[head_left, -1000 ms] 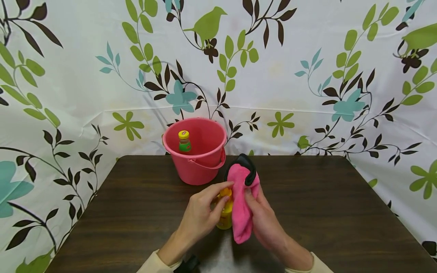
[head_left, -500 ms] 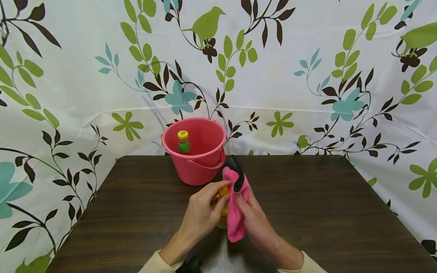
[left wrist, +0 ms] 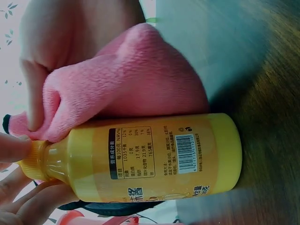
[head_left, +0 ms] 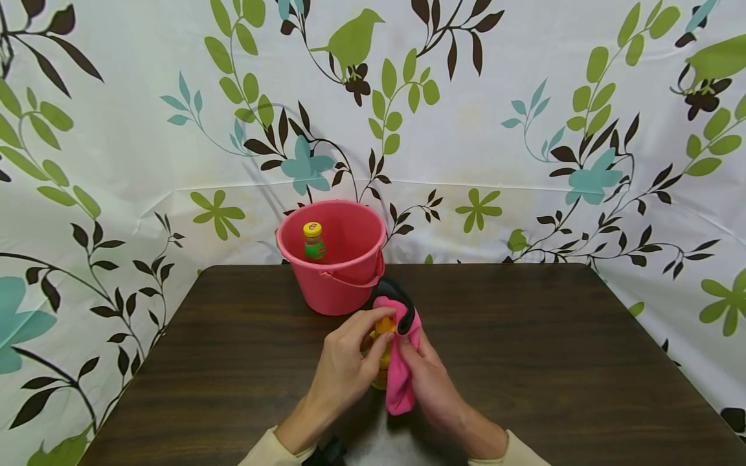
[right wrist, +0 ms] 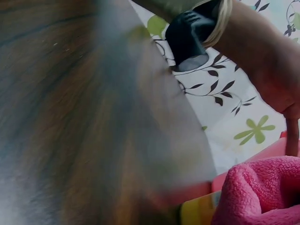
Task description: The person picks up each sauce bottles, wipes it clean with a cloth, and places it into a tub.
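A yellow sauce bottle (left wrist: 154, 159) with printed Chinese text and a barcode stands upright on the table in the head view. My left hand (head_left: 345, 353) pinches its orange-yellow cap (left wrist: 33, 161) between thumb and fingers. My right hand (head_left: 434, 385) grips a fluffy pink cloth (head_left: 399, 385) with a black part (head_left: 406, 317) curling over its top. The cloth lies along the bottle's right side and covers part of it in the head view. In the right wrist view, folded cloth (right wrist: 253, 197) overlaps the bottle's yellow body (right wrist: 192, 213).
Behind the hands, a pink bucket (head_left: 326, 285) stands toward the back edge of the dark wooden table (head_left: 524, 349). Inside it is a small jar (head_left: 314, 241) with a yellow lid and green label. A patterned curtain (head_left: 466, 129) hangs behind the table.
My right hand has brought the cloth leftward, closer round the bottle, hiding more of it. My left hand has stayed on the cap almost unmoved.
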The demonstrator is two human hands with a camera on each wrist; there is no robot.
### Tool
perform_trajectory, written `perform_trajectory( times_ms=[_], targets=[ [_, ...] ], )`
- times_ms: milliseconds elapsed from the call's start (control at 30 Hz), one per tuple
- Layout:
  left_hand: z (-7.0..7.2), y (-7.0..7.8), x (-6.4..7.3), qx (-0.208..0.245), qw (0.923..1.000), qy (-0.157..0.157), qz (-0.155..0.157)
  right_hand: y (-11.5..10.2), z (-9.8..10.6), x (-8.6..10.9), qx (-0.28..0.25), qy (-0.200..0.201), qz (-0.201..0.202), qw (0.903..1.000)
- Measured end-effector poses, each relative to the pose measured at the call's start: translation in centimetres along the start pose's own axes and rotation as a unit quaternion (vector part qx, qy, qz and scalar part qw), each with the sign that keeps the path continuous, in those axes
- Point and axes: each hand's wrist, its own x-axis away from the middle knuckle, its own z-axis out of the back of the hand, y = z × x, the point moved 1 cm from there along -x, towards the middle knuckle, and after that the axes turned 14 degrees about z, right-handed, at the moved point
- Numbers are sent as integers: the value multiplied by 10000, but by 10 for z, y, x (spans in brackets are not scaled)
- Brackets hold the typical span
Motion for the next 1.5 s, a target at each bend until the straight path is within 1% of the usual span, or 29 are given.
perform_trajectory(
  times_ms=[100,400,533,667,833,1000,1100,1267,1367,1433,1500],
  targets=[
    [0,1,0,21,10000,-48,83,4,2,1,-7,-5,-59,10000],
    [0,2,1,-13,9998,-55,171,13,8,2,139,22,-191,9997],
    [0,1,1,-36,9998,-42,165,17,12,4,319,95,-223,9992],
    [-1,1,1,-83,9999,3,97,20,16,5,543,111,-349,9979],
    [-1,0,2,-130,9999,69,40,28,23,7,927,-129,-588,9939],
    [-2,-1,2,-144,9998,121,-25,32,28,6,1269,-357,-618,9893],
    [-2,-1,2,-148,9998,132,-52,33,30,6,1553,-358,-628,9852],
    [-2,-1,2,-127,9999,78,11,36,34,5,2165,-373,-563,9739],
    [-2,0,2,-109,9999,52,51,41,39,4,2475,-504,-362,9669],
    [-2,0,2,-97,9999,48,50,47,44,2,2654,-624,-303,9616],
    [-2,0,2,-87,9999,56,35,48,46,1,2814,-718,-165,9568]
  ],
)
